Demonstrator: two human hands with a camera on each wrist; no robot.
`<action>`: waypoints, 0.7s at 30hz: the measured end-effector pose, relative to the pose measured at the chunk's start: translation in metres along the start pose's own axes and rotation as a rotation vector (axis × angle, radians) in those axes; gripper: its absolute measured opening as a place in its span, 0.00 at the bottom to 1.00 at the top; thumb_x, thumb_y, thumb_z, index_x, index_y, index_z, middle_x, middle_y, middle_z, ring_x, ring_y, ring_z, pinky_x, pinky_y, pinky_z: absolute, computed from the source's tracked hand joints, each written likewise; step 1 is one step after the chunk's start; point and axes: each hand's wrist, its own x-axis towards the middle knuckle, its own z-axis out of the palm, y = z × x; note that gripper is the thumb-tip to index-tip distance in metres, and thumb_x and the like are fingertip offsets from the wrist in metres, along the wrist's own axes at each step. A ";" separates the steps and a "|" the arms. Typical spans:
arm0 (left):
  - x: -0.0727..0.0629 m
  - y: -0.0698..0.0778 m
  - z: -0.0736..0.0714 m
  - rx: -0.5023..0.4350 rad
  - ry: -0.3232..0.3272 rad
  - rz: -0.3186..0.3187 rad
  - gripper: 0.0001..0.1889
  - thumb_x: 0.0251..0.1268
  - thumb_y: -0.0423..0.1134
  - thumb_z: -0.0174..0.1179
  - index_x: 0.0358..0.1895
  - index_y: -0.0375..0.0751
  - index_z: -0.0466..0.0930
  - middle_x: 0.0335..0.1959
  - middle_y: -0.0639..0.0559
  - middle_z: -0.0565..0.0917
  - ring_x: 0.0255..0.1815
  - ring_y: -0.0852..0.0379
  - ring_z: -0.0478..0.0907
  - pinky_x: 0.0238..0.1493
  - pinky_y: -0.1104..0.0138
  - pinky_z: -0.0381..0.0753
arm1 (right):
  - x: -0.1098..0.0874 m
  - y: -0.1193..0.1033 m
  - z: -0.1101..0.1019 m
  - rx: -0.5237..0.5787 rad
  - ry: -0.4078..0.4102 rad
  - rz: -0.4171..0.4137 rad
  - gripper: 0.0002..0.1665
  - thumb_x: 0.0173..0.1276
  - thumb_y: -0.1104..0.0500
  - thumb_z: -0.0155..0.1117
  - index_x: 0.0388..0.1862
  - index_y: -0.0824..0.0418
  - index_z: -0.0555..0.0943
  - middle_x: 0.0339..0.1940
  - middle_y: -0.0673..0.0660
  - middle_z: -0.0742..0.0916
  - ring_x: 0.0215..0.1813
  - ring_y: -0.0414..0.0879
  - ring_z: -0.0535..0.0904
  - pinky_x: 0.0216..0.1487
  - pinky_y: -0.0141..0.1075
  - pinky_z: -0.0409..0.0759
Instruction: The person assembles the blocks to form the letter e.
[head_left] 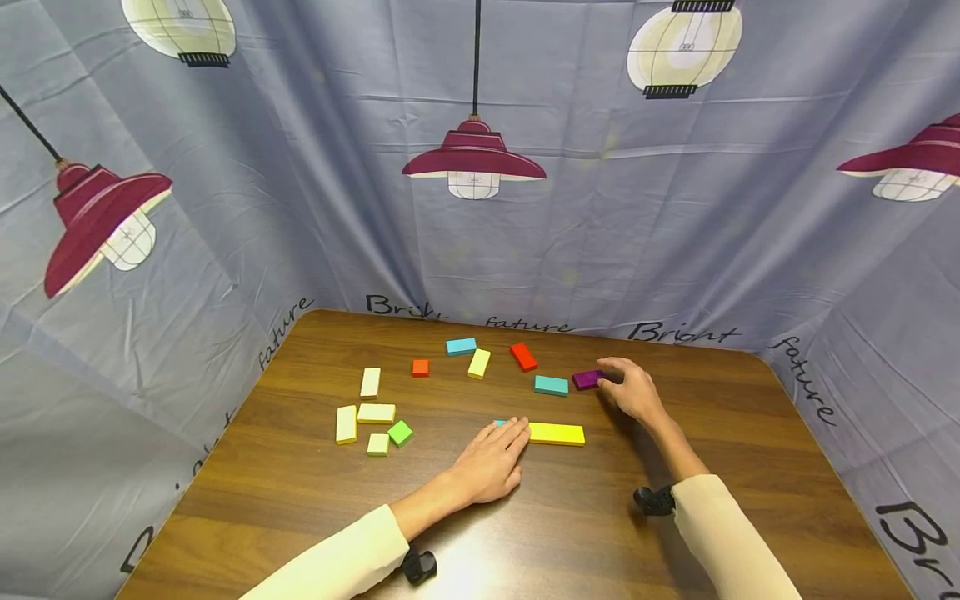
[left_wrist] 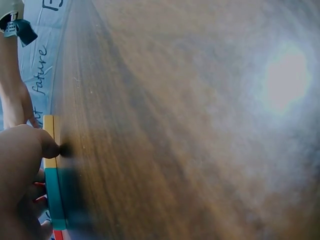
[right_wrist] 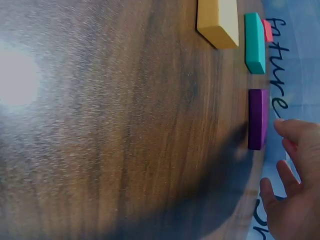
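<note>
My left hand (head_left: 489,467) rests with straight fingers over a blue-teal block (left_wrist: 56,200), covering most of it in the head view. That block lies end to end with a long yellow block (head_left: 557,434). In the left wrist view, the thumb is at the near side of the yellow block. To the right, my right hand (head_left: 633,392) is just beside a purple block (head_left: 587,380), its fingers spread and relaxed. Whether the fingertips touch the purple block I cannot tell; the right wrist view shows a small gap.
Left of the purple block lie a teal block (head_left: 551,385) and a red block (head_left: 523,357). Farther left are a pale yellow block (head_left: 479,364), a blue block (head_left: 461,346), an orange-red block (head_left: 421,367), a green block (head_left: 401,432) and several cream blocks. A curtain (head_left: 480,250) hangs behind the table.
</note>
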 end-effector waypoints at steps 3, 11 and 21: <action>0.001 0.000 -0.001 -0.005 -0.005 0.001 0.31 0.76 0.48 0.50 0.76 0.38 0.61 0.78 0.47 0.59 0.77 0.52 0.54 0.74 0.57 0.54 | 0.004 -0.002 -0.002 -0.025 -0.038 0.016 0.26 0.71 0.64 0.63 0.67 0.67 0.75 0.69 0.71 0.73 0.69 0.70 0.65 0.65 0.65 0.61; 0.002 0.001 -0.002 -0.006 -0.009 -0.005 0.31 0.75 0.48 0.51 0.76 0.39 0.62 0.78 0.48 0.59 0.77 0.53 0.54 0.74 0.58 0.54 | 0.010 -0.005 0.002 -0.085 -0.099 0.017 0.26 0.68 0.65 0.64 0.66 0.67 0.76 0.66 0.72 0.75 0.62 0.68 0.72 0.59 0.62 0.67; 0.000 0.000 -0.001 -0.017 -0.002 -0.005 0.31 0.75 0.47 0.51 0.76 0.38 0.62 0.78 0.47 0.60 0.77 0.53 0.55 0.74 0.58 0.54 | 0.007 -0.002 0.015 -0.132 -0.042 -0.053 0.24 0.63 0.66 0.69 0.60 0.68 0.81 0.61 0.71 0.79 0.62 0.70 0.73 0.60 0.62 0.69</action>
